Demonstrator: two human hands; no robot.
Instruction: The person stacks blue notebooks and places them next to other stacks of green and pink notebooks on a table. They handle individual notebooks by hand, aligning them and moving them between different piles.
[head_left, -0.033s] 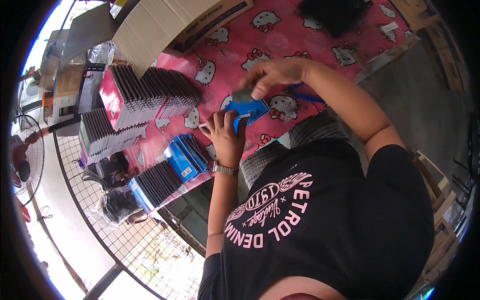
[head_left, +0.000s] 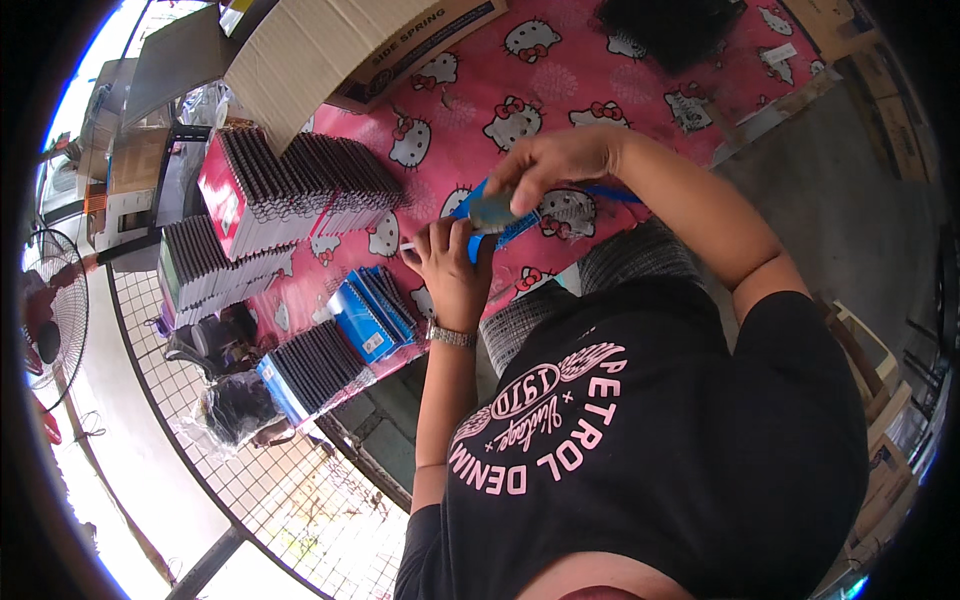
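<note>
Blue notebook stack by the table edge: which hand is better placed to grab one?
Left, probably. The left hand sits right beside the blue notebook stack, steadying the blue booklet. The right hand is farther off, atop that booklet.

Wearer: black short-sleeve tee, bare forearms.
Pink printed lettering and a winged emblem on the tee [head_left: 620, 440] chest; metal-link wristwatch [head_left: 451, 337] on left wrist; grey fine-patterned trousers [head_left: 630, 262]; no gloves, no rings visible.
</note>
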